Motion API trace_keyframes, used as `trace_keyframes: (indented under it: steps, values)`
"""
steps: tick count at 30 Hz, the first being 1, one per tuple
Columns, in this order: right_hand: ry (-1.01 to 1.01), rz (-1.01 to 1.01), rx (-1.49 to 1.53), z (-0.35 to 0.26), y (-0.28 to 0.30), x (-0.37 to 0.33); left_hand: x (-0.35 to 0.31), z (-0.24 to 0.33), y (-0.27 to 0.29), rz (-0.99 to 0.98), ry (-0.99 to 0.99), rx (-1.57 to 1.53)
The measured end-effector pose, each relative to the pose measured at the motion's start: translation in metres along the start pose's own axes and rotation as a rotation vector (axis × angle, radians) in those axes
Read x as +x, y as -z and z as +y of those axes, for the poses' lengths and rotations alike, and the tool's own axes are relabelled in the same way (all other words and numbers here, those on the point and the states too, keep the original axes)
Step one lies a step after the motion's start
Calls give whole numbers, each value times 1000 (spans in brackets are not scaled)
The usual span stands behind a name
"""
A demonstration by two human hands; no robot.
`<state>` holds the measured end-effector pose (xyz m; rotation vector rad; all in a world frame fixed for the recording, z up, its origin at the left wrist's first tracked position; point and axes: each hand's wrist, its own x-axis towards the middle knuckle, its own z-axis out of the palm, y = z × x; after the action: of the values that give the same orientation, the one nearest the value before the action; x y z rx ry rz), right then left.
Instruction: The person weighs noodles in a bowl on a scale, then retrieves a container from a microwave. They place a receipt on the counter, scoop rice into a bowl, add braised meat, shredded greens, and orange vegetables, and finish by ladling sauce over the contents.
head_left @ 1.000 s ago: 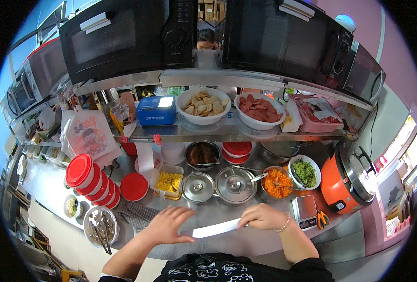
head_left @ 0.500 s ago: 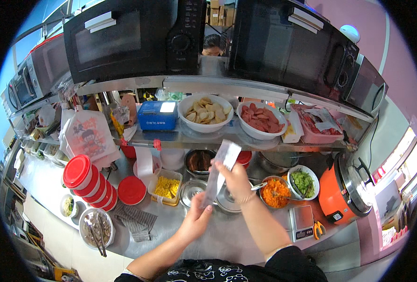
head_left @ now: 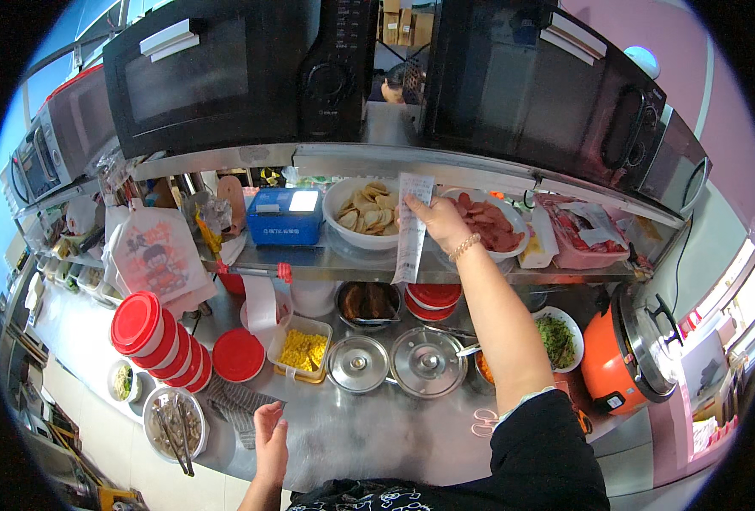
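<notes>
My right hand [head_left: 439, 220] is raised to the steel shelf and pinches a long white printed paper slip [head_left: 411, 243]. The slip hangs down over the shelf's front edge, between a white bowl of pale round slices [head_left: 367, 223] and a white bowl of pink meat slices [head_left: 486, 223]. My left hand [head_left: 270, 436] hovers low over the counter's front, holding nothing, its fingers loosely apart. Beside it lies a grey striped cloth [head_left: 234, 404]. Under my right forearm, an orange shredded food [head_left: 485, 368] is mostly hidden.
Two lidded steel pots [head_left: 428, 362], a tub of yellow food [head_left: 301, 349] and a bowl of chopped greens [head_left: 554, 339] stand on the counter. Red-lidded tubs [head_left: 160, 341] lean at left. An orange cooker [head_left: 629, 353] is at right. Black microwaves [head_left: 216, 77] sit above.
My right hand has lifted the paper slip up and forward to the shelf. My left hand has let go of it and drawn back toward the lower left.
</notes>
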<state>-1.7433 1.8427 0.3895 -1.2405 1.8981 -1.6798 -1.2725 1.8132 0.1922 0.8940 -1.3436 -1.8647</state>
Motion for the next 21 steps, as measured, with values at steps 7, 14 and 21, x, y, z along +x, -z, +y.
trace_keyframes:
  steps: [7, 14, 21]
  values:
    - [66, 2, 35, -8, 0, 10, 2, 1, 4, -2, -58, 32]
    - [40, 91, 137, -10, 20, -10, 16, 3, 15, 38, -49, -39]
    - [-19, 290, 192, 48, 25, -144, 41, 21, 48, 220, -220, 45]
